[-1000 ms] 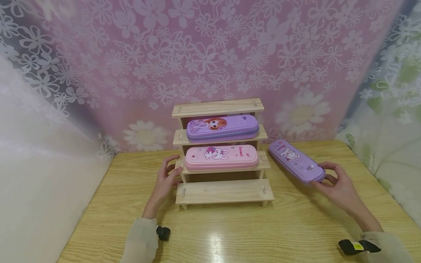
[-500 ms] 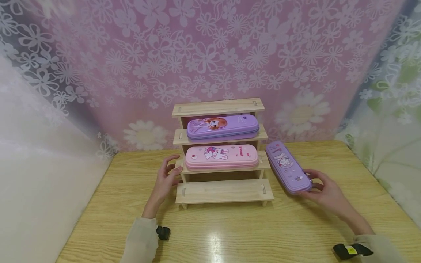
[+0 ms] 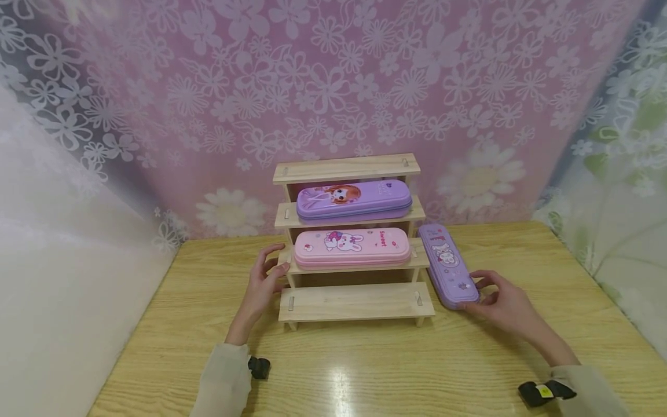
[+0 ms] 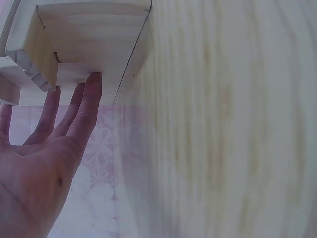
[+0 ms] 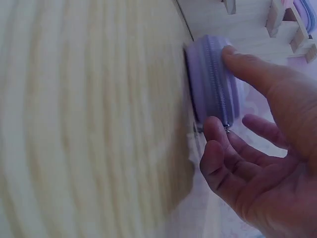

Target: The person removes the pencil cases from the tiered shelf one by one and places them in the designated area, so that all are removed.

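A small tiered wooden stand (image 3: 354, 301) stands mid-table. At its left side, my left hand (image 3: 263, 281) holds the end of a tier, thumb on the front; in the left wrist view the long fingers (image 4: 84, 111) reach against the wood. Right of the stand lies a lilac zip pencil case (image 3: 448, 269) with a bunny print, its near end between the thumb and fingers of my right hand (image 3: 502, 304). The right wrist view shows its zipper (image 5: 215, 74) and the thumb touching it. A pink pencil case (image 3: 351, 246) and a purple one (image 3: 354, 200) with a girl print occupy middle tiers.
The lowest tier (image 3: 354, 302) and the top tier (image 3: 346, 168) are bare boards. The wood-grain table (image 3: 312, 370) spreads in front of the stand. A pink floral backdrop (image 3: 333, 87) stands close behind, with pale side sheets.
My right hand has brought the lilac pencil case leftward, closer to the stand, turning it more lengthwise and lowering it onto the table. My left hand keeps its place on the stand.
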Action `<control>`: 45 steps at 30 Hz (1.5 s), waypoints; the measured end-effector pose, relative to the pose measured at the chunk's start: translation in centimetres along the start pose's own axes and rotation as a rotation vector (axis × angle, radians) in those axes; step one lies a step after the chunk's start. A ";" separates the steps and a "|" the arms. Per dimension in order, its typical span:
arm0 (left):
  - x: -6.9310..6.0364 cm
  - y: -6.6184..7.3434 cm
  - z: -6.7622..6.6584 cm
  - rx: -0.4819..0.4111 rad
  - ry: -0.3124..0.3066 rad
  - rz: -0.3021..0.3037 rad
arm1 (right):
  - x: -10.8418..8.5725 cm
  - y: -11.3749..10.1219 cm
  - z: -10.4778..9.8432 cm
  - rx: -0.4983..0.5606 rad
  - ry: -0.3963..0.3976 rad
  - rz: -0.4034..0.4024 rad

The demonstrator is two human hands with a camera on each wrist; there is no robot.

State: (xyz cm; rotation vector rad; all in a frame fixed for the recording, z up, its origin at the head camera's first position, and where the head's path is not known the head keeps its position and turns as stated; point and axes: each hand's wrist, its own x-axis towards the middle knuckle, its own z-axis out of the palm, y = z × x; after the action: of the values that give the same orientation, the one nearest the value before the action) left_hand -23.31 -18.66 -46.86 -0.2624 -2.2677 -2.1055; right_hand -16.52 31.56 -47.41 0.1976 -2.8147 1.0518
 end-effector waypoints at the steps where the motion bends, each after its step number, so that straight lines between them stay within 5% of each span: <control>1: 0.0 0.0 0.0 -0.002 0.000 0.001 | 0.1 0.0 -0.1 -0.007 0.004 -0.003; 7: 0.3 0.1 0.1 -0.003 0.003 0.011 | 0.3 -0.7 -1.4 -0.023 0.088 -0.056; 15: 0.2 0.5 0.3 -0.018 0.003 0.016 | 1.7 -4.0 -2.0 0.023 0.247 -0.290; 27: 0.4 0.8 0.3 0.016 -0.002 0.021 | 5.5 -9.6 -0.3 0.126 0.274 -0.560; 37: 0.4 0.5 0.3 0.012 0.002 0.022 | 6.7 -11.6 1.8 0.132 0.220 -0.610; 45: 0.5 0.4 0.3 -0.019 -0.007 0.045 | 7.2 -12.4 2.8 0.101 0.173 -0.525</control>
State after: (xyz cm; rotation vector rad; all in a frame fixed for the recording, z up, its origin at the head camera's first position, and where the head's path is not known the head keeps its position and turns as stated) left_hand -23.67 -18.27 -46.46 -0.3189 -2.2250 -2.1094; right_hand -21.70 19.95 -40.35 0.7656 -2.3561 1.0189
